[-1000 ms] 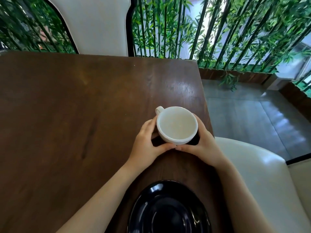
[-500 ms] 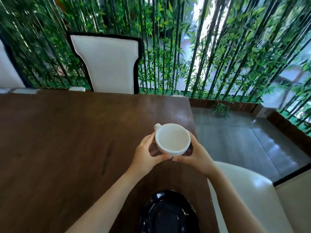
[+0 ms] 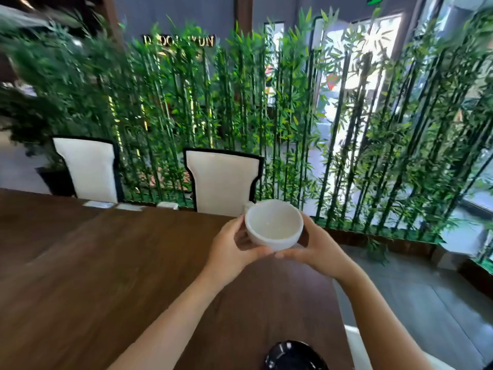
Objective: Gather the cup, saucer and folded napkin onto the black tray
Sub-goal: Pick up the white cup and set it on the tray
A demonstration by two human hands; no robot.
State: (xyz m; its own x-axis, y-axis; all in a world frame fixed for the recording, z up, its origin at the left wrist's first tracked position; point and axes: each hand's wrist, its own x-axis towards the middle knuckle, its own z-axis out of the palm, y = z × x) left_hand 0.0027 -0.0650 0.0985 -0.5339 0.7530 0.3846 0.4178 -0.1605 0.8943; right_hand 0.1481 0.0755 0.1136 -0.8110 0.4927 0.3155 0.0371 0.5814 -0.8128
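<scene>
Cup: round white ceramic cup (image 3: 274, 225), empty, held clear above the dark brown wooden desk (image 3: 106, 276).
Left hand (image 3: 234, 252): curled against cup's 9 o'clock side.
Right hand (image 3: 314, 249): curled at 3 o'clock side; thumbs nearly meet beneath.
Tray: glossy black tray (image 3: 293, 356), 6 o'clock, frame edge.

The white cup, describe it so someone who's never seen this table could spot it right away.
Over the far right end of the wooden table, before the bamboo screen, the left hand and right hand cradle the cup. It is the only white, round, open-topped bowl shape here.
</scene>
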